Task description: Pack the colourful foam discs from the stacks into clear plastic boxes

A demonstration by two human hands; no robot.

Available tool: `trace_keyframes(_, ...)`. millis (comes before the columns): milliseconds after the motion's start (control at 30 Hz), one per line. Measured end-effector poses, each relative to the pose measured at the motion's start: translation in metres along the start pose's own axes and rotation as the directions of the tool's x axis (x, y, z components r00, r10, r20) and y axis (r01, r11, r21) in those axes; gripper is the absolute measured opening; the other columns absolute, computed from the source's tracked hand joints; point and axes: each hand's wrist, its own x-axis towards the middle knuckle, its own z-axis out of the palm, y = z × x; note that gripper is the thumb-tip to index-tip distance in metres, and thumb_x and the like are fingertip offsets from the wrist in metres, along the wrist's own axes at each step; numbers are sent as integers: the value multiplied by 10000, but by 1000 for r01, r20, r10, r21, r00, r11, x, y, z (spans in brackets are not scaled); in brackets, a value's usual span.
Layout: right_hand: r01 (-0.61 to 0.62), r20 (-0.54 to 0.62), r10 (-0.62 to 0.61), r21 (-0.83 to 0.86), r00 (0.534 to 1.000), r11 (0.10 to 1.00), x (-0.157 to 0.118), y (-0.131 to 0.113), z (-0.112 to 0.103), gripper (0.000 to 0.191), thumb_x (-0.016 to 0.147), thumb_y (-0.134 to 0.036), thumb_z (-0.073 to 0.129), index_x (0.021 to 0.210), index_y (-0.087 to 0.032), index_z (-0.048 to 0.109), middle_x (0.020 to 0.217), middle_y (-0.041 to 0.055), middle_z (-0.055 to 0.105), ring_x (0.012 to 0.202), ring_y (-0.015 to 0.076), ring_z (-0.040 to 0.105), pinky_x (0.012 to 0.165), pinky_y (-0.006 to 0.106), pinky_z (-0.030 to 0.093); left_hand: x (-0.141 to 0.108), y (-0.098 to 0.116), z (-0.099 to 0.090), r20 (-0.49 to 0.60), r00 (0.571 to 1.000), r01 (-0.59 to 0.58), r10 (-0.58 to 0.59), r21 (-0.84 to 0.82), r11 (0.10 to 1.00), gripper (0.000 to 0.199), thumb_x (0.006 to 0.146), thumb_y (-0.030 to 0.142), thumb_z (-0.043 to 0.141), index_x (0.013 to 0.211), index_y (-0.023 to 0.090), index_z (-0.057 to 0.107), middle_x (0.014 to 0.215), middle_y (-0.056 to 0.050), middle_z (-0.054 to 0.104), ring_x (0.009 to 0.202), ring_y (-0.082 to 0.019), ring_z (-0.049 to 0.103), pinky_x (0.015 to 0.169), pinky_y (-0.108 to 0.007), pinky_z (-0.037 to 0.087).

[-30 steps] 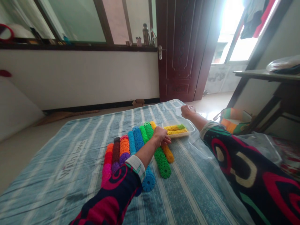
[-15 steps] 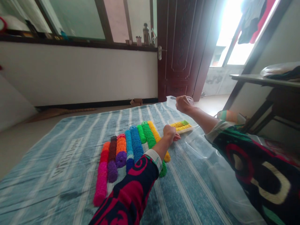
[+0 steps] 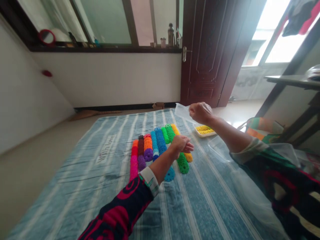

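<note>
My right hand (image 3: 200, 112) is closed on a clear plastic container (image 3: 182, 111), raised over the far edge of the bed. Below it, another clear box (image 3: 205, 135) holds rows of yellow discs (image 3: 203, 128); my right forearm covers part of it. My left hand (image 3: 182, 145), fingers stretched out and holding nothing, hovers over the right-hand rows of stacked, notched toy discs. Those rows lie side by side: pink and red (image 3: 134, 160), brown and purple (image 3: 141, 153), orange and purple (image 3: 148, 146), blue (image 3: 160, 136), green (image 3: 183, 165) and yellow (image 3: 189, 157).
A striped blue cover (image 3: 120, 200) spreads under everything. Clear plastic containers or lids (image 3: 220, 150) lie at the right, beneath my right arm. Beyond the bed stand a dark door (image 3: 205, 50) and, at the right, a table (image 3: 292, 81) with a colourful bag (image 3: 262, 128) near it.
My left hand has drawn away from the box of yellow discs, its fingers now stretched out. My right hand still grips the clear container, now tilted differently. The view has swung left.
</note>
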Motion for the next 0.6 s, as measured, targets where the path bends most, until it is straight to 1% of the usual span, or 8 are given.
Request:
trace_keyframes(100, 122, -26, -121, 24, 992, 992, -27, -20, -5, 256, 872, -216, 448, 872, -158, 698, 915, 106, 707, 841, 224, 613, 667, 285, 359, -50, -8, -37, -75, 996, -46, 40, -75, 996, 119, 939, 214, 532, 1004, 131, 587, 746, -40, 688, 582, -129, 657, 551, -235, 514)
trace_keyframes(200, 271, -61, -268, 42, 961, 962, -65, -43, -6, 258, 886, -174, 428, 834, -149, 679, 849, 90, 685, 711, 176, 557, 638, 295, 316, -99, -14, -76, -165, 984, -86, 63, -131, 988, 132, 932, 257, 525, 956, 143, 585, 730, -47, 696, 568, -129, 659, 522, -217, 504)
trace_keyframes(267, 383, -93, -378, 38, 921, 923, -97, -59, -3, 264, 899, -152, 421, 783, -149, 658, 769, 76, 654, 629, 152, 495, 629, 307, 300, -129, -19, -98, -228, 971, -104, 67, -158, 982, 173, 941, 296, 495, 945, 146, 580, 751, -60, 700, 603, -133, 670, 520, -208, 506)
trace_keyframes(333, 521, -143, -512, 32, 847, 853, -131, -76, 2, 272, 899, -111, 420, 725, -157, 625, 702, 60, 616, 598, 146, 451, 630, 316, 297, -157, -27, -115, -265, 962, -113, 62, -182, 977, 266, 954, 384, 449, 977, 152, 577, 804, -82, 706, 653, -155, 683, 509, -218, 510)
trace_keyframes(400, 640, -219, -620, 23, 753, 768, -165, -93, 7, 289, 906, -83, 411, 692, -168, 585, 666, 44, 584, 577, 150, 423, 613, 326, 290, -181, -36, -123, -241, 970, -94, 41, -211, 973, 366, 907, 481, 511, 1051, 151, 575, 919, -118, 708, 739, -208, 700, 520, -264, 538)
trace_keyframes(467, 702, -301, -670, -1, 679, 712, -195, -110, 11, 292, 897, -51, 413, 665, -176, 540, 638, 35, 552, 568, 158, 411, 594, 335, 277, -201, -47, -123, -226, 973, -85, 42, -184, 979, 504, 822, 552, 607, 1137, 161, 563, 962, -110, 689, 824, -253, 700, 528, -293, 553)
trace_keyframes(533, 743, -333, -705, -20, 626, 669, -219, -124, 13, 276, 886, -44, 423, 662, -182, 508, 631, 33, 532, 566, 167, 410, 579, 342, 269, -217, -58, -117, -188, 982, -50, 28, -117, 992, 562, 776, 581, 647, 1149, 166, 575, 1030, -108, 675, 848, -257, 690, 519, -282, 540)
trace_keyframes(600, 773, -341, -731, -19, 591, 634, -238, -136, 13, 251, 879, -59, 428, 673, -186, 492, 635, 37, 524, 563, 172, 410, 567, 347, 266, -227, -67, -110, -187, 982, -15, 10, -26, 1000, 565, 773, 565, 658, 1174, 174, 581, 1061, -98, 670, 880, -249, 679, 529, -260, 524)
